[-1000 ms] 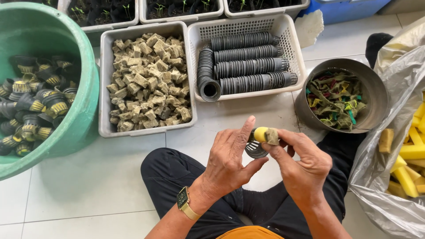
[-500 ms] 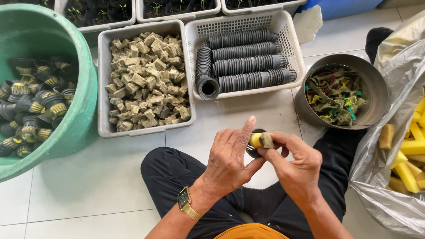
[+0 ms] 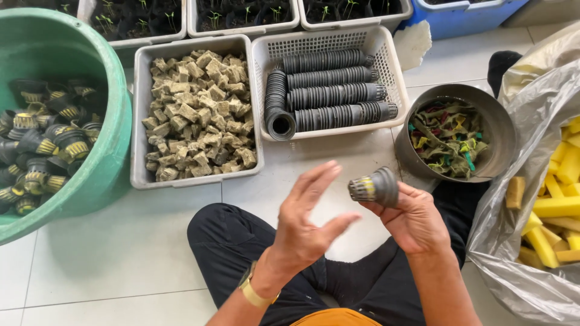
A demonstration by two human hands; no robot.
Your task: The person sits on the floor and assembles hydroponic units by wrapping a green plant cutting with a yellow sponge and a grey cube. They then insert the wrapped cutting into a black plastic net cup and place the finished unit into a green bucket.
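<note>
My right hand (image 3: 412,218) holds a small black net pot (image 3: 374,188) on its side, with yellow sponge showing in its mouth, which faces left. My left hand (image 3: 309,218) is open beside it, fingers spread and palm toward the pot, not touching it. A watch sits on my left wrist. Both hands hover above my crossed legs in black trousers on the white tile floor.
A green tub (image 3: 109,163) at left holds several filled pots. A grey tray (image 3: 140,121) holds brownish cubes. A white basket (image 3: 386,54) holds stacked black pots. A round grey bowl (image 3: 501,130) holds coloured scraps. A plastic bag (image 3: 525,229) at right contains yellow sponge strips.
My left hand has let go of the pot and opened, drawing back to the left. My right hand has turned the pot on its side and lifted it slightly.
</note>
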